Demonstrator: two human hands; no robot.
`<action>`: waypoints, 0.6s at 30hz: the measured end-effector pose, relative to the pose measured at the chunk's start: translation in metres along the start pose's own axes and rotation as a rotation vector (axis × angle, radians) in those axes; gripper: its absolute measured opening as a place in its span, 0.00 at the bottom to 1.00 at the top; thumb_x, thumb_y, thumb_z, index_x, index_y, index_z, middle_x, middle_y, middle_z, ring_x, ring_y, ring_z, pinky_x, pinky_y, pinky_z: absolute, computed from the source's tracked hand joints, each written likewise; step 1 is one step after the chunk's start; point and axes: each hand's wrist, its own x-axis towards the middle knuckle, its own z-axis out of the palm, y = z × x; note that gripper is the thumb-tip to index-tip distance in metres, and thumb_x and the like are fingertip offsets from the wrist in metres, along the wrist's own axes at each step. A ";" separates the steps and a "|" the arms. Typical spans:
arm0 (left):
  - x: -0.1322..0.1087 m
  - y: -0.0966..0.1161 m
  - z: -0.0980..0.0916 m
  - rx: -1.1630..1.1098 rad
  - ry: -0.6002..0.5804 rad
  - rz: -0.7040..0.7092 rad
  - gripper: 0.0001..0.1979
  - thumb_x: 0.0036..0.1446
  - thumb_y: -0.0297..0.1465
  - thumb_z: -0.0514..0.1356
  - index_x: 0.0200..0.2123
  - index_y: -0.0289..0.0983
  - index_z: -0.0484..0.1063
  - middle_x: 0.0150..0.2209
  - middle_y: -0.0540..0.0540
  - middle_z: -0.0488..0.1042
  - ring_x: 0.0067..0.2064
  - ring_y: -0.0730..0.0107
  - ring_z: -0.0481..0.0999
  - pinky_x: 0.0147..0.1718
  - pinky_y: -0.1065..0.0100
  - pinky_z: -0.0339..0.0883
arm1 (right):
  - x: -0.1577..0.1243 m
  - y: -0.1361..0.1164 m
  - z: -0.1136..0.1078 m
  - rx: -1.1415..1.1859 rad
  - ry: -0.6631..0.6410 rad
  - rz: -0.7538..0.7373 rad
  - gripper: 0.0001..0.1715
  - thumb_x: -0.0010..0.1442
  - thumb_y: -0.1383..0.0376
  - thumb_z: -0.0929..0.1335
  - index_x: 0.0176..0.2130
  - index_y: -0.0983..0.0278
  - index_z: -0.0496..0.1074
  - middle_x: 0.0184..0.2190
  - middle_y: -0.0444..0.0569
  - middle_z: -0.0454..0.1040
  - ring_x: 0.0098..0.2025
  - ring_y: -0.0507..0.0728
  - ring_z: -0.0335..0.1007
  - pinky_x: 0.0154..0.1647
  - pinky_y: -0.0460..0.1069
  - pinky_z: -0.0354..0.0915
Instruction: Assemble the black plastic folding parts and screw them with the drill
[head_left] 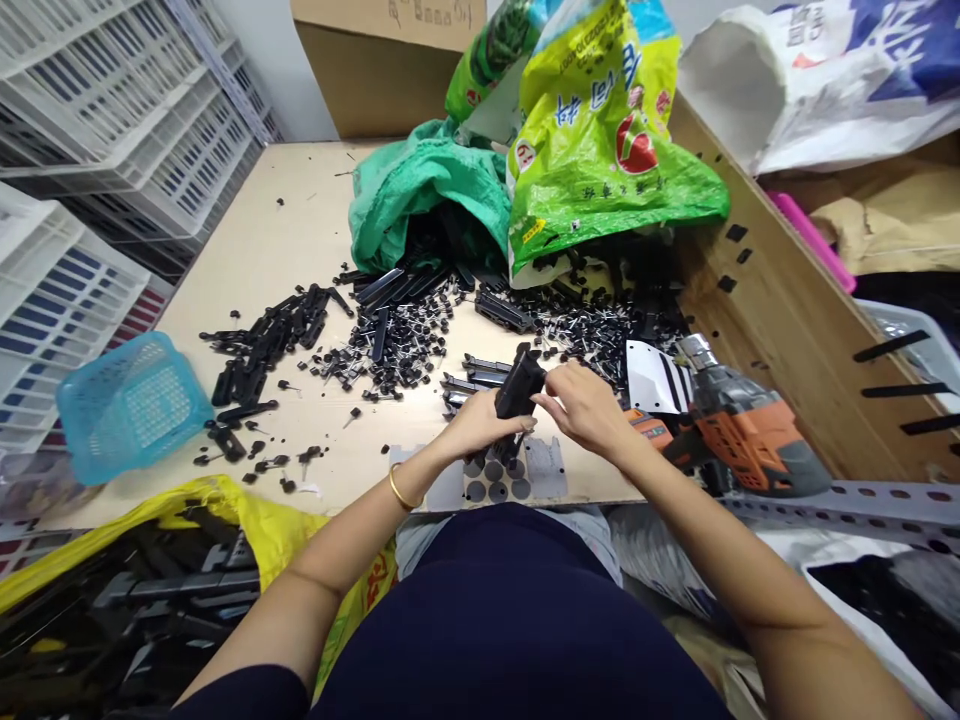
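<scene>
Holding a black part (519, 387), left hand (484, 424) sits beside right hand (583, 406).

1. We cannot tell whether the right hand (583, 405) pinches anything beside the black part (517, 388).
2. Near left, we see the yellow bag (279, 530) cropped.
3. Far right, the white sack (814, 125) likewise.

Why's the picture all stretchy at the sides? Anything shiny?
All in the head view: white crates at the left edge look stretched, probably by a wide lens; light glints off the yellow-green bag; the black part in the left hand is so dark that little detail shows.
</scene>
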 end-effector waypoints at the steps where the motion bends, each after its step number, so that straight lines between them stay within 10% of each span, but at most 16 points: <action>1: -0.002 0.003 0.002 0.112 0.059 0.025 0.15 0.48 0.43 0.63 0.29 0.36 0.71 0.26 0.49 0.74 0.30 0.65 0.73 0.27 0.70 0.62 | 0.000 -0.002 0.000 -0.093 -0.008 -0.024 0.19 0.66 0.56 0.56 0.31 0.63 0.65 0.28 0.52 0.69 0.33 0.58 0.61 0.34 0.51 0.55; 9: -0.024 0.022 0.005 0.338 0.204 0.179 0.13 0.55 0.37 0.59 0.42 0.38 0.71 0.31 0.48 0.75 0.31 0.65 0.74 0.31 0.68 0.64 | 0.003 0.010 -0.008 -0.147 0.041 -0.072 0.24 0.67 0.54 0.54 0.28 0.63 0.64 0.24 0.51 0.67 0.28 0.56 0.58 0.30 0.50 0.50; 18: -0.019 0.010 0.030 0.354 0.494 0.337 0.25 0.60 0.34 0.56 0.58 0.29 0.60 0.47 0.35 0.72 0.50 0.55 0.70 0.50 0.57 0.64 | 0.009 -0.028 0.004 1.257 -0.016 0.539 0.32 0.61 0.43 0.52 0.16 0.59 0.48 0.08 0.38 0.46 0.13 0.48 0.41 0.17 0.47 0.45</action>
